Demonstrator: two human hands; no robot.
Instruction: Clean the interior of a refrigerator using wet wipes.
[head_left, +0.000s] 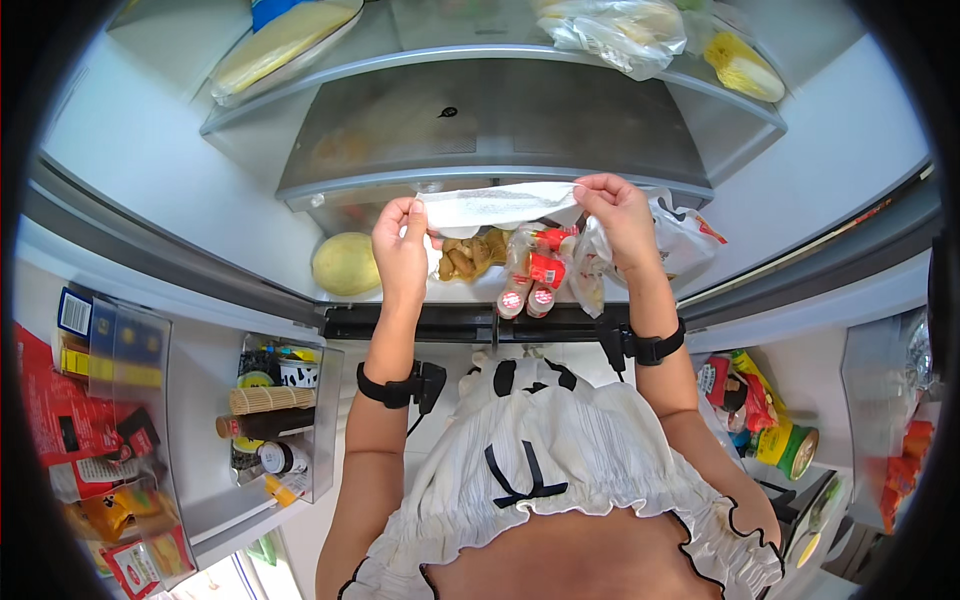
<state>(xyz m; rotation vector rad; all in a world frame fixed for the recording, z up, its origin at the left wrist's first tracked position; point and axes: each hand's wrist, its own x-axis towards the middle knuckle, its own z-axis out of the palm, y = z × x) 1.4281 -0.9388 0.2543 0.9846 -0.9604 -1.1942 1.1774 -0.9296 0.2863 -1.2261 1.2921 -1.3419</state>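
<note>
A white cloth or paper wipe (499, 205) is stretched sideways between my two hands, in front of an open refrigerator. My left hand (401, 232) pinches its left end, with more crumpled white material below the fingers. The right end is pinched by my right hand (616, 212). Beneath the wipe, the fridge floor (450, 294) holds a pale yellow melon (346, 264), a net bag of brown root vegetables (466, 257) and bottles with red labels (525, 289). A white plastic bag (686, 236) lies beyond my right hand.
A glass shelf (487, 120) spans the fridge above my hands. Bagged food (615, 30) rests on the shelf higher up. Both doors stand open; the left door bins (319, 420) hold jars and packets, and the right door holds a yellow-green can (787, 446).
</note>
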